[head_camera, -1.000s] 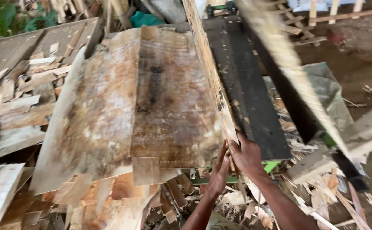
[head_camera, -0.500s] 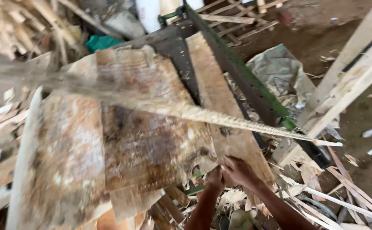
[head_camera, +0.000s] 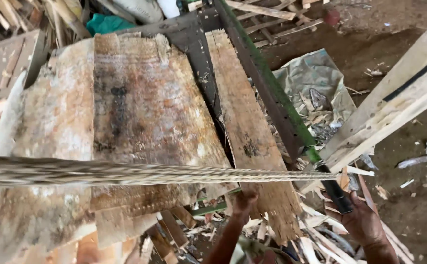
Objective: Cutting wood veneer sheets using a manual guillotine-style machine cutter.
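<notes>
Fingers of right hand (head_camera: pixel 365 220) clenched around the blade's handle (head_camera: pixel 338 194); left hand (head_camera: pixel 244 199) grasping plank's edge (head_camera: pixel 252 142).

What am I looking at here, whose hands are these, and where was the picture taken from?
There is no machine here, only a person working with bare hands. The camera sits on that person's head and looks down, so the arms enter from the bottom edge. The left hand grips the near end of a rough wooden plank that lies along a dark metal frame. The right hand holds a black handle at the end of a long green bar. Left of the plank lie broad, stained sheets of thin wood. A twisted rope crosses close to the camera. Wood scraps litter the dirt ground.
</notes>
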